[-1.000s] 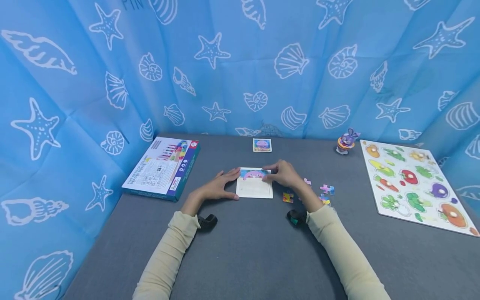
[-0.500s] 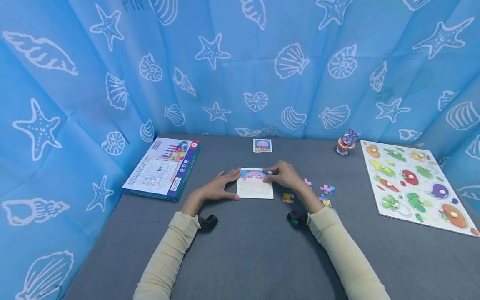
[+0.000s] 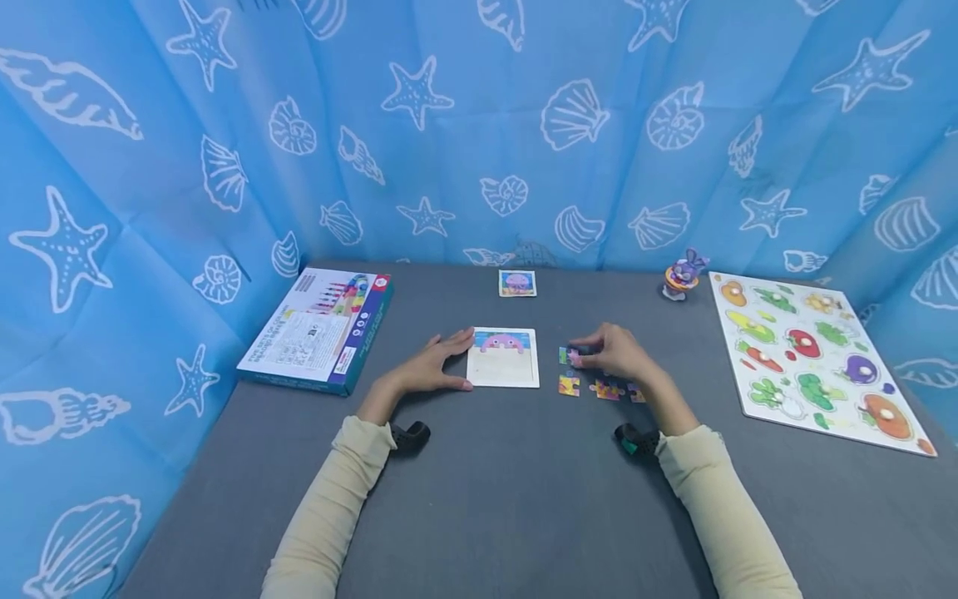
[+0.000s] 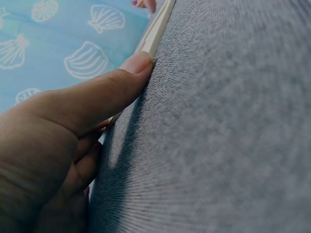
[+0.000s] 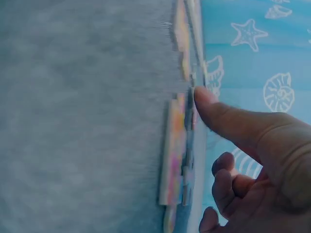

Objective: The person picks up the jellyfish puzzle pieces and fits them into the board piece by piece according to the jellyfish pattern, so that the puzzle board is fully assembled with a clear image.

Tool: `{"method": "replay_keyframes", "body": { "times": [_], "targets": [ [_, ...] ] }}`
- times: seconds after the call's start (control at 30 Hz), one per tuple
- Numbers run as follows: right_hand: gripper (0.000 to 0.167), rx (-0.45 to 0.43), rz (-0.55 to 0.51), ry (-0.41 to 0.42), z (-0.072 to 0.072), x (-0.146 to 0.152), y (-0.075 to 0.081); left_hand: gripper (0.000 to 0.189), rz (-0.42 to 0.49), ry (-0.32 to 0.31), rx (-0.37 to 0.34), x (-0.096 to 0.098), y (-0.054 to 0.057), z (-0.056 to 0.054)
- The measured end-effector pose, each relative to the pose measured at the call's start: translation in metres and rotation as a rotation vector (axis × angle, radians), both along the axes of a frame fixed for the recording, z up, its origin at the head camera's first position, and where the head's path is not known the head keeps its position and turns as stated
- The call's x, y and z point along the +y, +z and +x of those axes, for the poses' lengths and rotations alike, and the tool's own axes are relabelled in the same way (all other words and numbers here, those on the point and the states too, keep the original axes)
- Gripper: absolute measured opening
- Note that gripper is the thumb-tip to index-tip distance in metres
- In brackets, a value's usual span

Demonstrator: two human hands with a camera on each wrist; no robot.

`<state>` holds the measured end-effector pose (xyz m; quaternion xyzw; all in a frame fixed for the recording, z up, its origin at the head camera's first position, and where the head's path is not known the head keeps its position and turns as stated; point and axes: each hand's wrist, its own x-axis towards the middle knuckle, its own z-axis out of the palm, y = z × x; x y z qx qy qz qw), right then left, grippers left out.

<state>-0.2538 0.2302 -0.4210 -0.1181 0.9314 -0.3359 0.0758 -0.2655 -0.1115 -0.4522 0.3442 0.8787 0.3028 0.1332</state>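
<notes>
A small pale wooden puzzle tray (image 3: 503, 376) lies on the table, its top strip filled with pink-and-blue jigsaw pieces (image 3: 503, 341) that show a pink face. My left hand (image 3: 428, 364) rests along the tray's left side, fingers near the upper corner. In the left wrist view the straight thumb (image 4: 112, 90) touches the tray's edge. Right of the tray, my right hand (image 3: 617, 351) pinches a green-and-pink jigsaw piece (image 3: 565, 356) between thumb and finger, at table level. The right wrist view is blurred, with the thumb (image 5: 228, 114) beside loose pieces.
Loose pieces lie near my right hand, among them a yellow one (image 3: 569, 386) and an orange one (image 3: 608, 389). A small picture card (image 3: 518, 284) lies behind the tray. Left stands a flat box (image 3: 314, 329); right, a purple figurine (image 3: 683, 274) and a vegetable board (image 3: 819, 358).
My right hand has left the tray's top right edge and moved right to the loose pieces. The left hand stays at the tray. The head view has shifted slightly.
</notes>
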Motion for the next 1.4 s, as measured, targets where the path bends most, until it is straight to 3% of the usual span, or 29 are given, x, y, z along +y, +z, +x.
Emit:
{"method": "replay_keyframes", "body": {
  "times": [0.27, 0.47, 0.73, 0.9, 1.17, 1.4],
  "targets": [
    [0.033, 0.031, 0.011, -0.012, -0.001, 0.001, -0.002, 0.081, 0.005, 0.002, 0.003, -0.004, 0.002, 0.0],
    [0.03, 0.112, 0.033, -0.029, -0.005, -0.016, -0.003, 0.079, 0.001, 0.006, 0.018, -0.005, 0.001, 0.002],
    [0.029, 0.176, -0.011, 0.077, -0.012, -0.081, 0.0, 0.08, 0.01, 0.01, 0.034, -0.003, -0.005, -0.001],
    [0.029, 0.21, -0.049, 0.16, -0.017, -0.11, -0.006, 0.079, 0.016, 0.019, 0.026, -0.005, -0.003, -0.001],
    [0.031, 0.187, -0.049, 0.187, -0.02, -0.12, -0.011, 0.078, 0.023, 0.022, 0.021, -0.006, 0.001, 0.0],
    [0.026, 0.233, -0.027, 0.304, -0.023, -0.122, -0.012, 0.078, 0.016, 0.027, 0.02, -0.006, 0.0, -0.001]
  ]
}}
